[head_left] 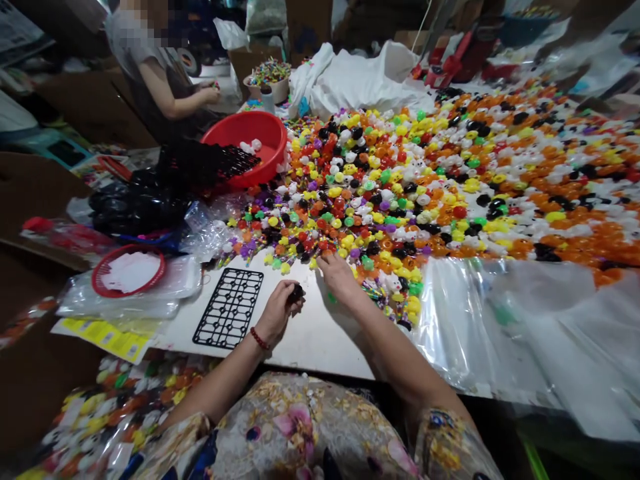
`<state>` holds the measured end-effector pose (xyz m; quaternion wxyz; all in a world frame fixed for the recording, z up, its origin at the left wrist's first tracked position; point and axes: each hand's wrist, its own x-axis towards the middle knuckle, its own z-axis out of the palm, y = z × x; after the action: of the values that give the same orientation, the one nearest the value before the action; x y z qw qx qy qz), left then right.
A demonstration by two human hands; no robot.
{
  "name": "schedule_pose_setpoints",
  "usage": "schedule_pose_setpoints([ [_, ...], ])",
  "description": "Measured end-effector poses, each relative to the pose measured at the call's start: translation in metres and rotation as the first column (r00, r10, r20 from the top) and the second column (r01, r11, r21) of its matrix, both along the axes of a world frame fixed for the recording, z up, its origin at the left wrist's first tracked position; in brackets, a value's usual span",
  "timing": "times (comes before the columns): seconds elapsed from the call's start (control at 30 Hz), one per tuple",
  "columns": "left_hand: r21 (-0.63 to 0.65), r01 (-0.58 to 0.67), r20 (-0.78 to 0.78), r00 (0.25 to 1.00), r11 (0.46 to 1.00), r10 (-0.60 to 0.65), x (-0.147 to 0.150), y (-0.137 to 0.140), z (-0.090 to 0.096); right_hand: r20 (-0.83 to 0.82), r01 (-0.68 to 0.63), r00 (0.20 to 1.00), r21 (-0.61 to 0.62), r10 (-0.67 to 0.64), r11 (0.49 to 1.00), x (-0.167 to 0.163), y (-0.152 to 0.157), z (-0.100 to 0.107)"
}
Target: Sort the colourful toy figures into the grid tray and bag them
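Observation:
My left hand [283,304], with a dark red bead bracelet [259,338] at the wrist, is closed around a small black plastic toy piece [296,293]. To its left, a black plastic grid frame [229,308] lies flat on the white table [310,340]. My right hand [337,277] reaches to the near edge of a wide heap of small coloured toy pieces [380,193]. Its fingertips touch an orange-red piece [327,252]; whether they grip it I cannot make out. The heap mixes orange, white, yellow, black, green and purple pieces.
A red basin [273,150] holds a few white pieces, with black grids leaning on its rim. At left sits a small red basket [129,270] on plastic bags. Clear plastic sheets [465,320] cover the table's right side. A seated person [155,80] works at upper left.

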<state>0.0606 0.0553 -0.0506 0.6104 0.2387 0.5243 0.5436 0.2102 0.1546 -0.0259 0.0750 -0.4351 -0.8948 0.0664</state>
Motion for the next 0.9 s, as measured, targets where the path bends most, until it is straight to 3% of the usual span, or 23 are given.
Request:
schedule_pose_setpoints([
  [0.13,0.021,0.003,0.101,0.995,1.0,-0.005,-0.004,0.001,0.002,0.064,0.011,0.998,-0.04,-0.008,0.999,-0.021,0.019,0.0],
  [0.3,-0.012,0.005,0.1,0.995,1.0,-0.004,-0.009,0.0,0.004,-0.03,0.003,1.0,-0.067,-0.005,0.998,-0.025,0.012,-0.001],
  [0.43,0.006,-0.048,-0.042,0.998,0.999,0.048,-0.01,0.0,0.004,-0.299,-0.028,0.954,-0.218,-0.039,0.976,-0.014,-0.015,0.003],
  [0.57,0.111,-0.07,-0.28,0.955,0.991,0.099,-0.009,0.0,0.008,-0.533,-0.137,0.846,-0.22,-0.001,0.966,0.004,-0.045,0.01],
  [0.7,0.104,0.041,-0.4,0.917,0.994,0.004,-0.005,-0.001,0.012,-0.554,-0.184,0.831,-0.212,0.037,0.96,0.017,-0.062,0.013],
  [0.9,0.144,0.147,-0.489,0.87,0.979,-0.058,0.001,-0.004,0.009,-0.493,-0.146,0.869,-0.174,0.042,0.974,0.023,-0.071,0.014],
])
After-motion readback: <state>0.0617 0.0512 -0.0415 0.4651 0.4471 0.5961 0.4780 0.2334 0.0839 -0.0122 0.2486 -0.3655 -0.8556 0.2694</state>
